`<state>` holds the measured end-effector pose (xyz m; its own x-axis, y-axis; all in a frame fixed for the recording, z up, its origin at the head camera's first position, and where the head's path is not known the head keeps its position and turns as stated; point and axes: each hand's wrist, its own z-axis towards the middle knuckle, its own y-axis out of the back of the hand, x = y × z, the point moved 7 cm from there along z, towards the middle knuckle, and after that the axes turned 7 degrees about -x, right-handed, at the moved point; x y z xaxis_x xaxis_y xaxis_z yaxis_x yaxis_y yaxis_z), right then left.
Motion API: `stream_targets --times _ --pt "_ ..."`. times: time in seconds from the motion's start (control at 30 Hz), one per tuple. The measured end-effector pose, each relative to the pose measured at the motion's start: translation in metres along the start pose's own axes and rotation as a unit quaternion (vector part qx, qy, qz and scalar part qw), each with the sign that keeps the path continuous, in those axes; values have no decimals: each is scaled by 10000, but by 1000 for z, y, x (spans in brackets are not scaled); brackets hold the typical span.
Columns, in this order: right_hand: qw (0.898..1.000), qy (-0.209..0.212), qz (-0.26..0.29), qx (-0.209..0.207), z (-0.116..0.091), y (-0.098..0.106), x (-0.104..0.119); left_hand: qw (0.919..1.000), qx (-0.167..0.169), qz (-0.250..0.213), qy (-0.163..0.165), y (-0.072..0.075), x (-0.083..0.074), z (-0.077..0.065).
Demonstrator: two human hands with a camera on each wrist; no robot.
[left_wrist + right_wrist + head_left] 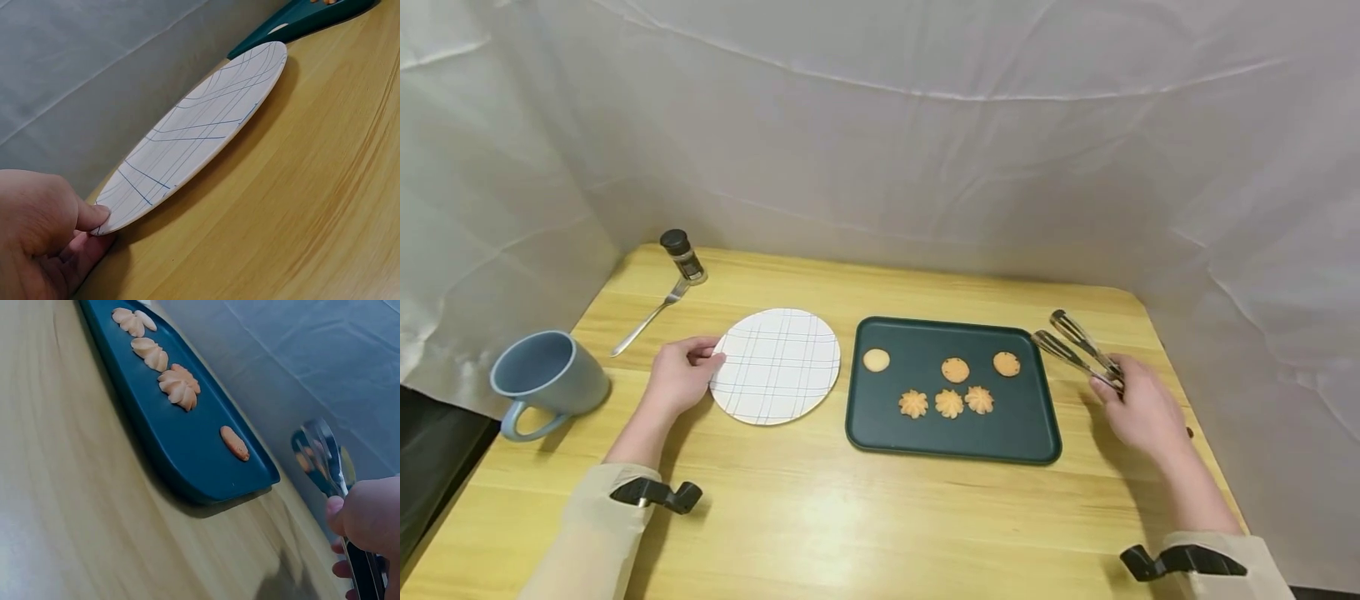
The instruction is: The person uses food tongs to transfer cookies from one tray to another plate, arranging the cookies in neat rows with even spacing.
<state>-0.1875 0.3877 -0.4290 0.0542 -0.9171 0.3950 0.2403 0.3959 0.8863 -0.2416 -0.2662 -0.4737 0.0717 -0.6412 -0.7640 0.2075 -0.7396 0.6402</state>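
Observation:
My left hand (pixel 683 372) pinches the left rim of a round white plate (pixel 777 367) with a blue line pattern, thumb on top and fingers beneath. In the left wrist view the plate (pixel 194 137) shows nothing on it. At the right, my right hand (pixel 1138 408) grips metal tongs (pixel 1078 346), whose two ends stand apart beside the tray's right edge. Between the hands lies a dark green tray (pixel 955 442). It bears several cookies: flower-shaped ones such as this cookie (pixel 949 403) in front, and round ones such as this cookie (pixel 955 369) behind.
A blue mug (pixel 561 375) stands at the table's left edge. Farther back a fork (pixel 651 317) lies near a black-capped seasoning jar (pixel 685 257). Pale cloth (pixel 880 150) hangs behind the wooden table (pixel 820 525) and along its sides.

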Motion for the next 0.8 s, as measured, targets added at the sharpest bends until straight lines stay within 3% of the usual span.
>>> stream_targets --times 0.13,0.47,0.8 --pt "9993 284 -131 211 6 -3 8 10000 -52 38 25 0 -1 0" --pt "9942 470 -270 931 14 -12 8 9992 -264 38 314 1 2 2" --pt "9905 776 -275 1098 24 -13 12 9972 -435 44 609 3 5 -1"
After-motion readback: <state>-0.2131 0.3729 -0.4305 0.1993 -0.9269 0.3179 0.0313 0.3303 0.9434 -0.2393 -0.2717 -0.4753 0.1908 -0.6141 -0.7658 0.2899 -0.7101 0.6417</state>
